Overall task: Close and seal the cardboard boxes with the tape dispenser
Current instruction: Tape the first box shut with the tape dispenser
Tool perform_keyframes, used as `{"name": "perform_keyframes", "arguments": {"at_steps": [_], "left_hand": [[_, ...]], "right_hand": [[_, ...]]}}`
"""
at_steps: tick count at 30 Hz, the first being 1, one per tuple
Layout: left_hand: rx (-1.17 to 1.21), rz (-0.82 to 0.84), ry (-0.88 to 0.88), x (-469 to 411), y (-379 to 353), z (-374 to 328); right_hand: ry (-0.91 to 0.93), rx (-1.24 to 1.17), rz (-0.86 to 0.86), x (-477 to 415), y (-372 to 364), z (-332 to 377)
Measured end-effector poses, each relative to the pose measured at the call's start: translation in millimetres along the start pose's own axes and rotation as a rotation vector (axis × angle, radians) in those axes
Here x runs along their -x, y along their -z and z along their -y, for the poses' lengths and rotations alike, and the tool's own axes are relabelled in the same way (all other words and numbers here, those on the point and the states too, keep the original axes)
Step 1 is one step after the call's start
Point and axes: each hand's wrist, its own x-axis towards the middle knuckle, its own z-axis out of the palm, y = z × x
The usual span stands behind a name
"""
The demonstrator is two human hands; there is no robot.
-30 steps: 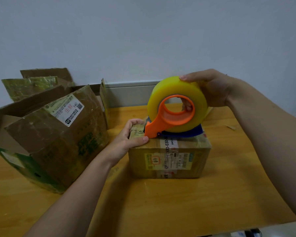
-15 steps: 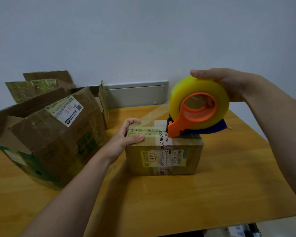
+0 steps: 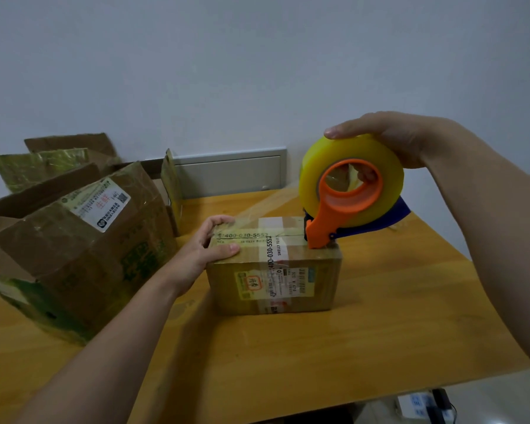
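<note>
Left hand point(image 3: 202, 255): grips the left end of the small box point(image 3: 273, 270), fingers curled over the far top edge, thumb laid flat along the near top edge.
Right hand point(image 3: 389, 139): clasped round the tape dispenser point(image 3: 346, 206) from above; thumb on top of the yellow tape roll point(image 3: 389, 194), fingertips visible through the orange ring at its core.
Small box: stands between the two hands on the table point(image 3: 380, 316), flaps down. A printed white band crosses the top and runs down the front, over a yellow label point(image 3: 273, 283).
Tape dispenser: held upright under the right hand, orange nose pressed on the box top at the end furthest from the left hand; a blue part projects behind the roll, away from the left hand.
Tape strip point(image 3: 266, 205): clear, stretched from the roll towards the left hand's fingers, lifted above the far side of the box top. Where it meets the box cannot be made out.
Large box point(image 3: 74, 240): outside the left hand, well apart from the right; tilted, flaps open, white shipping label facing up.
Wall panel point(image 3: 230, 175): beyond both hands, at the table's far edge.
</note>
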Motion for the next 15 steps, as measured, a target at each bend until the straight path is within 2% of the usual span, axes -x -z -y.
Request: {"name": "perform_keyframes", "arguments": {"at_steps": [10,15], "left_hand": [[-0.085,0.007,0.036,-2,6,-3],[-0.368,0.076,0.173,-10,12,-39]], "right_hand": [[-0.059,0.045,-0.002,1,4,2],[-0.064,0.044,-0.027,0,5,0]]}}
